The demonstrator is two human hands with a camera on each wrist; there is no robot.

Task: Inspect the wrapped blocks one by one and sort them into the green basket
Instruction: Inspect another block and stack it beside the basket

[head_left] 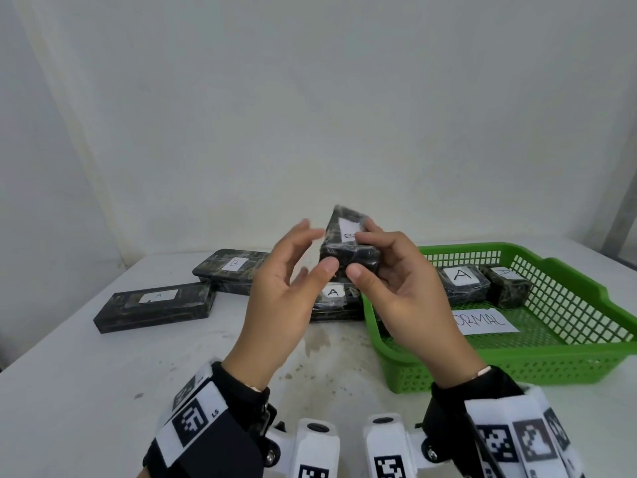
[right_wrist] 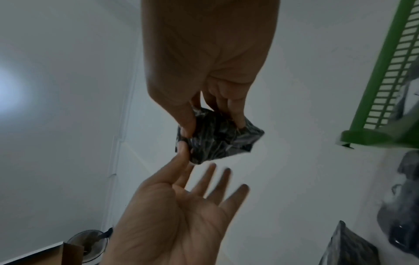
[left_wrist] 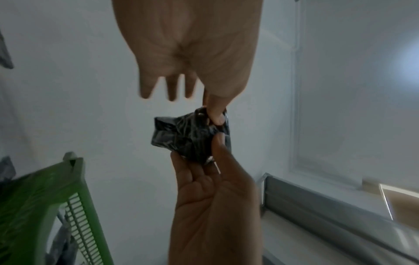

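Black, marble-patterned and shiny with plastic wrap, the small wrapped block point(head_left: 350, 248) you are inspecting sits raised above the white counter point(head_left: 103, 367), just left of the green slatted plastic basket point(head_left: 565, 360). Your right hand point(head_left: 403, 288) pinches it, thumb on the near face and fingers curled over the top beside its white label; the letter on that label is too blurred to read. Your left hand point(head_left: 286, 288) is spread and loose, fingers apart, with only the thumb tip touching the block's lower corner, so it grips nothing.

Inside the basket you already have two wrapped blocks: a long block with a white "A" label point(head_left: 462, 282) and, just right of it, a shorter block point(head_left: 510, 284) whose label also looks like an "A". They lie behind a paper sign reading "ORMAL" point(head_left: 484, 320), its first letter hidden by your hand.

Left of the basket, three blocks wait on the counter: an "A" block point(head_left: 336, 301) touching the basket's left wall, a long "B" block point(head_left: 234, 274) further left, and another long "A" block point(head_left: 155, 305) furthest left. By my count you are about a third through, with this block and three more to go.
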